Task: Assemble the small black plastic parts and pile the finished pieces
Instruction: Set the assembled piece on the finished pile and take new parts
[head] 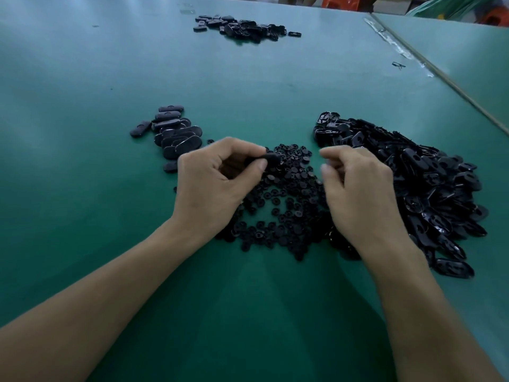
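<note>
**Head view: left hand point(217, 175) pinching a black oval plastic piece point(271, 159) above the loose parts**

Both hands are hovering over the green desk point(82, 106), near its middle. The left hand is curling its thumb and fingers round the black oval plastic piece, holding it just above the far edge of a spread of small round black plastic discs point(286, 194). The right hand point(358, 183) is hanging just right of it, fingers curled inward, thumb and forefinger tips slightly apart; whether it is holding anything I cannot tell. A heap of open black oval plastic shells point(429, 183) is lying to the right, touching the discs. A row of closed black oval pieces point(173, 133) is lying overlapped to the left, just beyond the left hand. A further pile of black parts point(242, 27) is sitting far across the desk.
</note>
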Demonstrator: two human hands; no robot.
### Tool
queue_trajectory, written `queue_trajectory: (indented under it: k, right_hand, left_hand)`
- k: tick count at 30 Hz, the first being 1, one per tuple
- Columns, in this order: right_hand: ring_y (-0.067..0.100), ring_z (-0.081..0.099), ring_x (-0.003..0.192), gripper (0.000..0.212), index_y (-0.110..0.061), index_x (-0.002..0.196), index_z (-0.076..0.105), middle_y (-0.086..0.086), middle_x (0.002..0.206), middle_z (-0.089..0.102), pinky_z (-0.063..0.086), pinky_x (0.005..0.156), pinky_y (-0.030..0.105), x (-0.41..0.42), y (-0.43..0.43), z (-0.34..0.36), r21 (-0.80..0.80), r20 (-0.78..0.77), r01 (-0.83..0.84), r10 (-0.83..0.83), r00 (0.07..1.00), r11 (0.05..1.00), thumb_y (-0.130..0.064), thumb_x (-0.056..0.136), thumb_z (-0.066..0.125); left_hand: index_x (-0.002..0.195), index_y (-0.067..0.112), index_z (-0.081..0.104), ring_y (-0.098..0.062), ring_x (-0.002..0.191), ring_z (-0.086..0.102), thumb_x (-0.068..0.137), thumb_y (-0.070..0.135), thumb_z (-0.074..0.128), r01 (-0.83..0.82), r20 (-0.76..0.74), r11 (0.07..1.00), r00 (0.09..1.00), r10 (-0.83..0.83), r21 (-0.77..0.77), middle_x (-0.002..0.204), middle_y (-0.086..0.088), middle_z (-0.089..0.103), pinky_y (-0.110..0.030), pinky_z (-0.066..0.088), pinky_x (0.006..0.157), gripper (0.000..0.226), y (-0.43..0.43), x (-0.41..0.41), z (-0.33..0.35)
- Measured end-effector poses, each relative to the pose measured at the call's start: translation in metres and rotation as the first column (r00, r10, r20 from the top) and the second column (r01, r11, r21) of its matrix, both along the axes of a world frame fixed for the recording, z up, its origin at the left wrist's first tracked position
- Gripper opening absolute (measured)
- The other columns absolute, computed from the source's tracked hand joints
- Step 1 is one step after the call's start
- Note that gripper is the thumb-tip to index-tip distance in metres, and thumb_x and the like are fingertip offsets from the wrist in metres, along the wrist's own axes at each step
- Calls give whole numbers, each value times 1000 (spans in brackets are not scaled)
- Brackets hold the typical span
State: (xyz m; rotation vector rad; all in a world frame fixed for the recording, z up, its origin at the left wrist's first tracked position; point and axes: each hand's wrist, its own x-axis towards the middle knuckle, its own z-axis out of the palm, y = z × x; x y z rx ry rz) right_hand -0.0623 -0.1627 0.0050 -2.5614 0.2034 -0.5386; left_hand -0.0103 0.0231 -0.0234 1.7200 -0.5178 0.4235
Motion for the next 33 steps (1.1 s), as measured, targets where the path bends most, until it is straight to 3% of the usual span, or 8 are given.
queue_trajectory:
  k: [2, 5, 7, 10, 15, 22, 28, 33]
  right_hand:
    - [29, 51, 118, 34, -18, 135, 60, 10, 130, 58, 37, 102, 36, -1, -7, -4, -171, -156, 79, -106, 982, 982, -19, 102, 51]
    - [33, 44, 123, 38, -20, 138, 57, 11, 136, 52, 36, 101, 43, -3, -2, -6, -255, -275, 124, -195, 941, 959, -30, 103, 46]
    - [33, 44, 123, 38, -21, 136, 58, 10, 136, 52, 36, 100, 44, -3, 1, -6, -271, -280, 140, -217, 935, 953, -32, 102, 45]
    - [33, 47, 118, 31, -20, 128, 63, 11, 129, 56, 39, 96, 43, -3, 0, -6, -260, -259, 166, -235, 937, 951, -29, 102, 48]
    - [32, 48, 112, 21, -20, 113, 66, 12, 121, 57, 41, 92, 42, -3, 0, -5, -231, -254, 188, -245, 936, 955, -27, 100, 51]
    - [30, 44, 115, 17, -18, 104, 65, 9, 126, 50, 38, 96, 40, -3, -1, -7, -209, -251, 198, -248, 936, 958, -29, 99, 54]
    - [32, 49, 112, 19, -23, 112, 68, 7, 120, 62, 40, 90, 41, -4, -1, -6, -228, -234, 190, -244, 941, 955, -24, 101, 52]
    - [31, 50, 113, 21, -27, 115, 68, 6, 120, 63, 42, 93, 42, -3, 1, -4, -209, -218, 199, -244, 945, 958, -21, 101, 53]
  left_hand:
    - [95, 27, 73, -4, 71, 70, 87, 11, 77, -63, -7, 997, 998, 63, -44, 83, 14, 75, -16, 53, 69, 18, 2, 4, 3]
    - [94, 33, 72, -9, 71, 72, 88, 18, 75, -148, -29, 987, 989, 146, -64, 83, 11, 74, -23, 56, 68, 17, 9, 14, 6]
    - [91, 37, 70, -8, 69, 71, 86, 22, 75, -216, -56, 975, 976, 213, -55, 75, 18, 72, -25, 58, 70, 16, 15, 22, 7]
    - [86, 38, 68, 3, 65, 66, 82, 31, 76, -315, -104, 949, 943, 315, 16, 69, 26, 69, -16, 54, 68, 12, 25, 34, 7]
    - [78, 34, 67, 0, 68, 68, 78, 38, 76, -406, -171, 911, 895, 412, 70, 78, 16, 71, -28, 61, 69, 9, 46, 51, 4]
    - [71, 36, 65, 3, 61, 62, 73, 38, 76, -418, -232, 875, 851, 471, 245, 67, 18, 66, -32, 59, 74, 12, 58, 63, -11]
    - [81, 36, 64, -21, 87, 63, 79, 33, 77, -448, -115, 797, 840, 530, 406, 94, 1, 68, -36, 53, 82, 13, 60, 63, -12]
    - [91, 34, 62, -13, 81, 52, 86, 28, 71, -468, -68, 797, 846, 529, 381, 102, -3, 64, -26, 41, 79, 12, 59, 62, -10]
